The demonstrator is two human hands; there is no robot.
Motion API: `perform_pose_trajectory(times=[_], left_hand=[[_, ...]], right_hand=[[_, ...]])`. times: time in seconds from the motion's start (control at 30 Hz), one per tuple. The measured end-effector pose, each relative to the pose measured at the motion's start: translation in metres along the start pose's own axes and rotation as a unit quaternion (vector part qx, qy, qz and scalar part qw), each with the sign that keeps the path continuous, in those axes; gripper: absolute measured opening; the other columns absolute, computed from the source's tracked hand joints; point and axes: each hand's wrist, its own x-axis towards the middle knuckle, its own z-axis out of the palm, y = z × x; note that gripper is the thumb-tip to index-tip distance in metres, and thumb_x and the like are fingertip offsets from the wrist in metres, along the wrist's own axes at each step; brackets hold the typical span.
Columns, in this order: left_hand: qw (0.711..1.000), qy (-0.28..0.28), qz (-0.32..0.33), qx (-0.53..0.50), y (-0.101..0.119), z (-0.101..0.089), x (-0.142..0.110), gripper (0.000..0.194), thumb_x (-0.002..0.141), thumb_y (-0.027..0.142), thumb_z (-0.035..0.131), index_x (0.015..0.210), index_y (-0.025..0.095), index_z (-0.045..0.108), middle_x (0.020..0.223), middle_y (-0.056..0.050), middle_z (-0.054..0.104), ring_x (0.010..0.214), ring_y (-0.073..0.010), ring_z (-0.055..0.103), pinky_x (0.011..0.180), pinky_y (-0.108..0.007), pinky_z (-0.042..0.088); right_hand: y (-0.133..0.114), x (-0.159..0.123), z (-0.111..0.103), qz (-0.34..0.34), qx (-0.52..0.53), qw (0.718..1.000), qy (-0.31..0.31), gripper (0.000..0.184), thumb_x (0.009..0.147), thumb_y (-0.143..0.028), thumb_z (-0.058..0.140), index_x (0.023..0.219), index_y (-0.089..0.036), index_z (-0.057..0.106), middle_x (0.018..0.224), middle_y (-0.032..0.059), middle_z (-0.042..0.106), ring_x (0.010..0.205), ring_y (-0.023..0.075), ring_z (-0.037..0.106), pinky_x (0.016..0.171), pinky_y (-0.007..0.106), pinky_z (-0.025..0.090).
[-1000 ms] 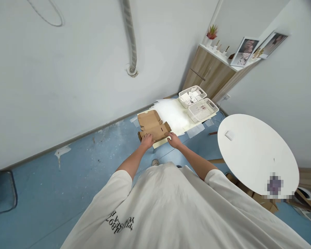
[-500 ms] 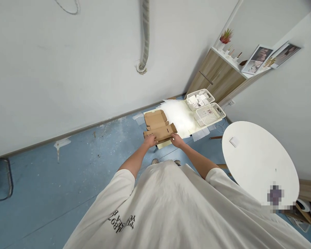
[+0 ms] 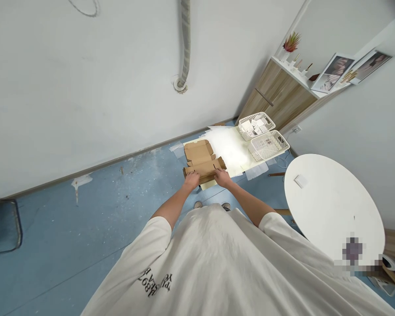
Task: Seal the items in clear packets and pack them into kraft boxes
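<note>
A brown cardboard box (image 3: 199, 152), partly folded with its lid panel lying flat toward the wall, rests at the near left end of the low, brightly lit table (image 3: 228, 147). My left hand (image 3: 192, 179) is closed on the left part of its near wall. At the right part of that wall, my right hand (image 3: 222, 177) grips the cardboard with the fingers over the top edge. Side flaps stick up at both ends of the near part. The undersides of my fingers and thumbs are too small to make out.
Two white perforated baskets stand on the table's right end; the far basket (image 3: 256, 126) holds small white packets, the near basket (image 3: 270, 145) a few items. A round white table (image 3: 332, 206) is at my right. Behind stands a wooden cabinet (image 3: 279, 90). A chair (image 3: 5, 226) is at far left.
The near wall of the box has tipped slightly, and both hands have shifted a little over its edge, fingers curling further inward. The whole view has moved slightly.
</note>
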Motion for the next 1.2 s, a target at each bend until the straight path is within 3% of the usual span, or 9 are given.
perform_pose_trajectory(times=[0.13, 0.3, 0.47, 0.63, 0.87, 1.03, 1.2], left_hand=[[0.998, 0.040, 0.035, 0.016, 0.003, -0.011, -0.006, 0.033, 0.100, 0.020, 0.037, 0.121, 0.015, 0.063, 0.118, -0.017, 0.065, 0.112, -0.0300, 0.061, 0.101, -0.045, 0.042], [0.993, 0.089, 0.074, 0.036, 0.011, -0.031, -0.010, 0.031, 0.101, 0.019, 0.035, 0.120, 0.018, 0.060, 0.120, -0.017, 0.064, 0.121, -0.0300, 0.055, 0.105, -0.044, 0.037], [0.991, 0.090, 0.090, 0.034, 0.022, -0.046, -0.005, 0.033, 0.097, 0.013, 0.040, 0.124, 0.018, 0.059, 0.124, -0.016, 0.064, 0.124, -0.0289, 0.055, 0.107, -0.043, 0.035], [0.988, 0.106, 0.099, 0.051, 0.023, -0.051, -0.003, 0.036, 0.093, 0.007, 0.043, 0.123, 0.019, 0.060, 0.120, -0.015, 0.066, 0.117, -0.0282, 0.059, 0.102, -0.042, 0.040], [0.973, 0.189, 0.109, 0.076, 0.022, -0.052, -0.003, 0.032, 0.098, 0.011, 0.041, 0.126, 0.018, 0.056, 0.118, -0.013, 0.066, 0.110, -0.0262, 0.061, 0.095, -0.039, 0.043], [0.972, 0.202, 0.070, 0.094, 0.032, -0.071, 0.008, 0.028, 0.094, 0.010, 0.046, 0.114, 0.020, 0.063, 0.112, -0.014, 0.063, 0.109, -0.0302, 0.058, 0.092, -0.043, 0.041], [0.965, 0.230, 0.085, 0.093, 0.041, -0.090, 0.021, 0.032, 0.090, 0.005, 0.046, 0.109, 0.021, 0.066, 0.104, -0.013, 0.063, 0.104, -0.0300, 0.057, 0.092, -0.044, 0.039]], right_hand=[[-0.002, 0.005, -0.006, -0.014, 0.003, 1.000, 0.012, 0.046, 0.092, -0.017, 0.053, 0.137, -0.024, 0.059, 0.140, 0.0097, 0.060, 0.134, 0.0317, 0.047, 0.112, 0.048, 0.035], [-0.002, 0.015, -0.012, -0.023, -0.014, 0.999, 0.031, 0.051, 0.091, -0.014, 0.053, 0.140, -0.024, 0.057, 0.139, 0.0092, 0.062, 0.135, 0.0317, 0.047, 0.113, 0.048, 0.032], [-0.006, 0.021, -0.013, -0.016, -0.016, 1.000, 0.021, 0.044, 0.093, -0.019, 0.054, 0.135, -0.026, 0.063, 0.134, 0.0106, 0.066, 0.129, 0.0330, 0.053, 0.110, 0.048, 0.035], [-0.005, 0.017, -0.014, -0.016, -0.058, 0.998, 0.015, 0.036, 0.100, -0.024, 0.045, 0.127, -0.026, 0.069, 0.121, 0.0096, 0.072, 0.115, 0.0276, 0.062, 0.101, 0.040, 0.043], [0.000, 0.016, -0.034, -0.088, -0.114, 0.983, 0.117, 0.041, 0.100, -0.020, 0.043, 0.136, -0.022, 0.063, 0.138, 0.0089, 0.064, 0.131, 0.0275, 0.052, 0.101, 0.040, 0.048], [0.002, 0.023, -0.057, -0.176, -0.109, 0.965, 0.162, 0.045, 0.099, -0.014, 0.040, 0.139, -0.017, 0.060, 0.140, 0.0119, 0.061, 0.135, 0.0271, 0.047, 0.110, 0.041, 0.046], [0.011, 0.021, -0.082, -0.204, -0.088, 0.955, 0.198, 0.049, 0.100, -0.016, 0.038, 0.148, -0.017, 0.053, 0.146, 0.0132, 0.055, 0.139, 0.0290, 0.044, 0.116, 0.049, 0.043]])
